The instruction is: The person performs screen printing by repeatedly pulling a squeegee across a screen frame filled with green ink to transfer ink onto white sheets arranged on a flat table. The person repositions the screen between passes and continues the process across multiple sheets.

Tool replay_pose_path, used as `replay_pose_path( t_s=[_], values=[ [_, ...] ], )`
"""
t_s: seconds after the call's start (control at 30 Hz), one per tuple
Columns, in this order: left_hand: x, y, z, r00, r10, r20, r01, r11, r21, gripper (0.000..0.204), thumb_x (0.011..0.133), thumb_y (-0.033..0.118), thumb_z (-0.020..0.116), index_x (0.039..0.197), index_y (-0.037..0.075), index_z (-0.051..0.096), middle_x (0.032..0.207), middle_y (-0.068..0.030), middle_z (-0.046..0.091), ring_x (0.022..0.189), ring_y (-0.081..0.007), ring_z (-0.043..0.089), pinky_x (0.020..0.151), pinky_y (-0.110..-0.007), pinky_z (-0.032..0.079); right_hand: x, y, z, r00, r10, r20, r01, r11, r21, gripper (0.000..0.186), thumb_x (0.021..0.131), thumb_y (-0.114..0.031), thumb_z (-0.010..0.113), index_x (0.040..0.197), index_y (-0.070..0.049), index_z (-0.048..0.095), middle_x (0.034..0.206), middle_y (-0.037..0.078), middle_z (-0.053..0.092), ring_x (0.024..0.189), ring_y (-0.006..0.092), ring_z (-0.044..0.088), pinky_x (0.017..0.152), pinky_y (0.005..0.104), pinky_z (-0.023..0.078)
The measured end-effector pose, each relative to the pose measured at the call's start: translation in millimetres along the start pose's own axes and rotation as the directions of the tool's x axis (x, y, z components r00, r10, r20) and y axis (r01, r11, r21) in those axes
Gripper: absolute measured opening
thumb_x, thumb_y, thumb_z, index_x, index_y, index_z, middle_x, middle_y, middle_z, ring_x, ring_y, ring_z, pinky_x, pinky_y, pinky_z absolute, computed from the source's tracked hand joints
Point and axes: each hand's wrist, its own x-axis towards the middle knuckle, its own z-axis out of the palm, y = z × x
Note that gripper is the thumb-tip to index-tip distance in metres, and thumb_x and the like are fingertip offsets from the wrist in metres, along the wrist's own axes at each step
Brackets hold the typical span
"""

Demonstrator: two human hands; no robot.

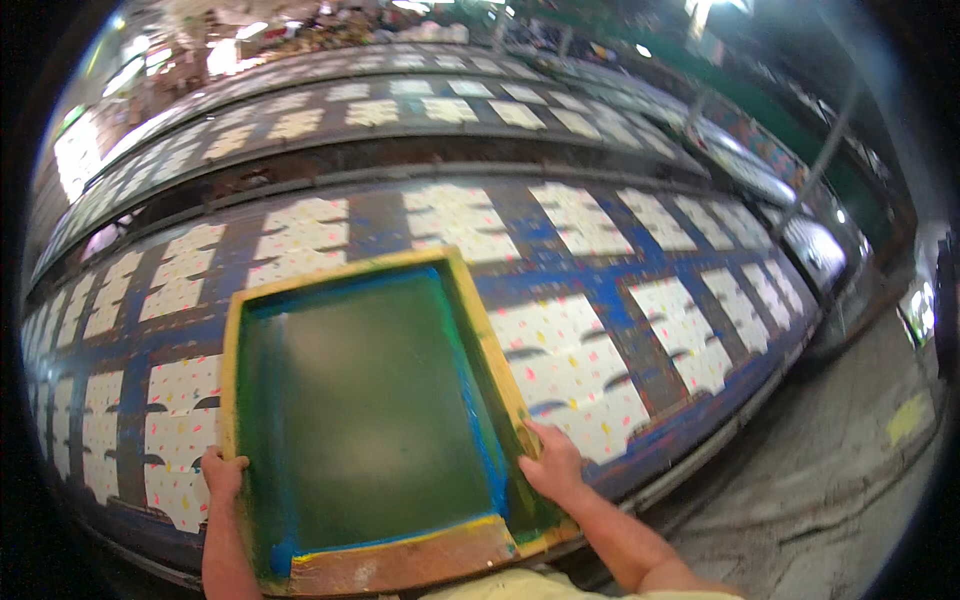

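A wooden screen frame [456,300] with dark green mesh and blue-green stains along its inner edges is tilted in front of me over the long printing table. My left hand [223,470] is closed on its left side, and my right hand [550,462] grips its right side. A brown wooden strip [400,555] with a yellow edge lies across the frame's lower end. Around and beneath the frame, white cut pieces [560,365] with small pink and yellow prints lie in groups on the table [590,270], whose dark surface is stained blue.
More long tables [330,135] with rows of pale pieces stand behind this one. A grey post [820,160] rises at the right, and a stained grey floor [860,420] runs along the table's right edge. Piled materials [380,30] are visible at the back.
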Motion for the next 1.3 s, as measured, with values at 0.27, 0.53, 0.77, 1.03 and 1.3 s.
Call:
replay_pose_path(
  t_s=[0.27, 0.53, 0.77, 1.03, 1.3],
  values=[
    [-21, 76, 25, 0.998, 0.010, 0.068, 0.002, 0.986, -0.167, 0.025, 0.078, -0.002, 0.082, 0.099, -0.002, 0.070, 0.091, -0.0090, 0.074, 0.077, -0.0215, 0.069, 0.076, -0.037, 0.058, 35, 61, -61, 1.000, 0.024, -0.013, -0.024, 1.000, 0.003, 0.069, 0.081, -0.010, 0.081, 0.149, -0.012, 0.067, 0.125, 0.022, 0.073, 0.119, 0.0446, 0.070, 0.104, 0.0533, 0.058],
    [-115, 206, 124, 0.999, 0.035, 0.035, -0.029, 0.987, -0.160, 0.027, 0.077, 0.000, 0.084, 0.100, -0.003, 0.071, 0.092, -0.0103, 0.075, 0.079, -0.0220, 0.071, 0.077, -0.038, 0.058, 43, 212, -127, 0.982, 0.168, -0.082, -0.167, 0.986, 0.016, 0.073, 0.078, -0.003, 0.082, 0.149, -0.013, 0.068, 0.129, 0.020, 0.076, 0.116, 0.0400, 0.074, 0.103, 0.0475, 0.060],
    [-199, 297, 205, 0.999, 0.024, 0.026, -0.017, 0.968, -0.252, 0.028, 0.077, 0.002, 0.086, 0.099, -0.004, 0.071, 0.091, -0.0110, 0.074, 0.076, -0.0214, 0.069, 0.074, -0.037, 0.058, 51, 324, -187, 0.946, 0.318, -0.072, -0.305, 0.942, 0.142, 0.068, 0.079, 0.005, 0.076, 0.146, -0.004, 0.070, 0.140, 0.021, 0.076, 0.131, 0.0378, 0.073, 0.116, 0.0462, 0.057],
    [-238, 344, 238, 0.998, -0.048, 0.039, 0.057, 0.954, -0.294, 0.029, 0.077, 0.001, 0.086, 0.102, -0.004, 0.071, 0.091, -0.0110, 0.074, 0.076, -0.0206, 0.071, 0.072, -0.036, 0.059, 60, 388, -216, 0.948, 0.316, -0.036, -0.308, 0.941, 0.144, 0.072, 0.078, 0.005, 0.078, 0.148, -0.008, 0.069, 0.139, 0.018, 0.076, 0.127, 0.0367, 0.074, 0.111, 0.0461, 0.059],
    [-253, 369, 251, 0.999, -0.018, 0.050, 0.030, 0.968, -0.251, 0.028, 0.077, 0.005, 0.084, 0.098, -0.005, 0.070, 0.086, -0.0123, 0.074, 0.072, -0.0211, 0.070, 0.069, -0.036, 0.058, 62, 414, -228, 0.944, 0.329, 0.028, -0.329, 0.927, 0.182, 0.071, 0.082, 0.004, 0.081, 0.151, -0.005, 0.066, 0.143, 0.021, 0.073, 0.133, 0.0395, 0.070, 0.113, 0.0474, 0.057]
  ],
)
